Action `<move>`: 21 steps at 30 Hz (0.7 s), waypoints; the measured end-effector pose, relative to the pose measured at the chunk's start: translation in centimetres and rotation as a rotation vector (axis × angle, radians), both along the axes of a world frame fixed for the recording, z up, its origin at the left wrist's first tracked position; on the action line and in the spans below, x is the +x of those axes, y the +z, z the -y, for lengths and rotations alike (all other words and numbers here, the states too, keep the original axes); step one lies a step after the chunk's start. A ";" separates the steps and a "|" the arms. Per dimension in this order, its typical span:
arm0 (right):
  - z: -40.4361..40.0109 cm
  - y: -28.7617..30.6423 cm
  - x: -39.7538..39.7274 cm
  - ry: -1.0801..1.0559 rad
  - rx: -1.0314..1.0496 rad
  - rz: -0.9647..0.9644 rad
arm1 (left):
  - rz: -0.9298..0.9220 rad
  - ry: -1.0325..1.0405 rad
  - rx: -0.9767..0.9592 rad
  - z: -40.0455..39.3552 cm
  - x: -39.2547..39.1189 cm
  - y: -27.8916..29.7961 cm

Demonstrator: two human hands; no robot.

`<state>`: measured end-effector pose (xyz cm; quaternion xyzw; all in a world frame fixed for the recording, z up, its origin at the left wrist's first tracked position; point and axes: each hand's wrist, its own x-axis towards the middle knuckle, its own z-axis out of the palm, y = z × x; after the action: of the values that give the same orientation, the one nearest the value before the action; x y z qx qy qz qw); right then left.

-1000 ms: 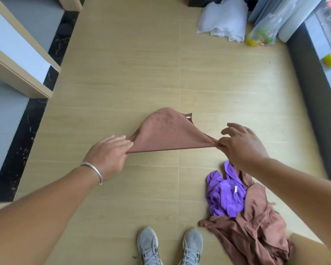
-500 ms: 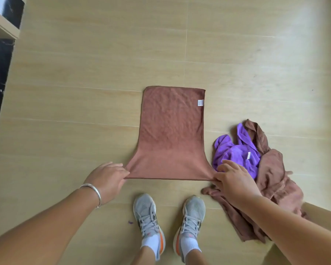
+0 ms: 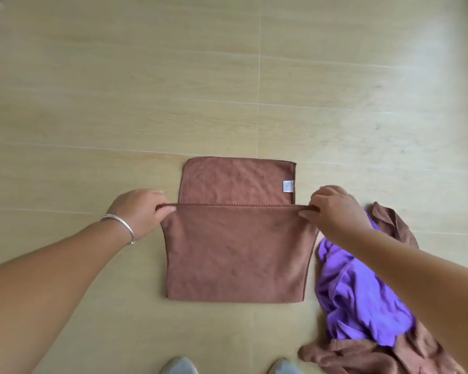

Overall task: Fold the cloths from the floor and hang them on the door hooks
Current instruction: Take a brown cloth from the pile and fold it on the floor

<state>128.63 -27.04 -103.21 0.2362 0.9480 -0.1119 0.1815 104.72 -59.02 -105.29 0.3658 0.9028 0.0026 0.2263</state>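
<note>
A brown cloth (image 3: 235,252) lies on the wooden floor, its near half folded over towards the far edge. A white label (image 3: 287,186) shows on the uncovered far strip. My left hand (image 3: 141,211), with a silver bangle on the wrist, pinches the left corner of the folded edge. My right hand (image 3: 335,209) pinches the right corner. The edge between them is pulled straight, short of the far hem. A crumpled purple cloth (image 3: 362,298) lies to the right, on top of another crumpled brown cloth (image 3: 389,354), partly under my right forearm.
The wooden plank floor (image 3: 227,90) stretches open beyond and to the left of the cloth. The toes of my grey shoes (image 3: 179,367) show at the bottom edge, just below the folded cloth.
The cloth was first held up stretched between both hands, then laid flat on the floor. Now both hands have carried its near edge forward over the cloth, and the view has tilted down.
</note>
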 end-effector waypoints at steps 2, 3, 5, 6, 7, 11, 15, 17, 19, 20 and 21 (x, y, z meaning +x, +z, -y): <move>-2.9 -2.1 -3.8 -0.050 0.029 -0.043 | -0.040 -0.003 0.014 -3.0 -3.9 -2.1; -4.2 -3.3 -5.6 -0.069 0.051 -0.048 | -0.060 -0.012 -0.001 -4.5 -5.7 -3.4; -6.3 -6.4 -8.9 -0.100 0.131 -0.032 | -0.122 -0.017 -0.027 -7.6 -8.9 -6.4; -7.1 -8.2 -10.2 -0.105 0.180 -0.026 | -0.161 -0.005 -0.026 -9.0 -10.1 -8.0; -7.7 -10.0 -11.2 -0.105 0.224 -0.037 | -0.199 0.017 -0.006 -10.2 -11.0 -9.7; -7.3 -16.7 -11.5 -0.165 0.239 -0.226 | -0.246 0.115 0.173 -11.4 -8.2 -15.4; -2.5 -19.3 -6.1 0.097 0.146 -0.255 | -0.203 -0.165 0.074 -7.1 -0.5 -17.9; -0.5 -19.6 -3.5 0.196 0.103 -0.187 | -0.163 -0.268 0.033 -5.4 2.0 -18.2; 0.4 -20.1 -2.2 0.211 0.082 -0.106 | -0.137 -0.272 0.011 -4.4 3.6 -18.8; 0.5 -20.4 -2.0 0.204 0.089 -0.071 | -0.134 -0.261 -0.007 -4.0 4.2 -19.2; 0.4 -20.6 -2.0 0.205 0.110 -0.041 | -0.138 -0.249 -0.027 -3.9 4.6 -19.7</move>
<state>126.59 -27.43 -123.85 0.1451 0.9755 -0.0454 0.1592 109.29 -55.15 -124.96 0.4712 0.8638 -0.0629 0.1672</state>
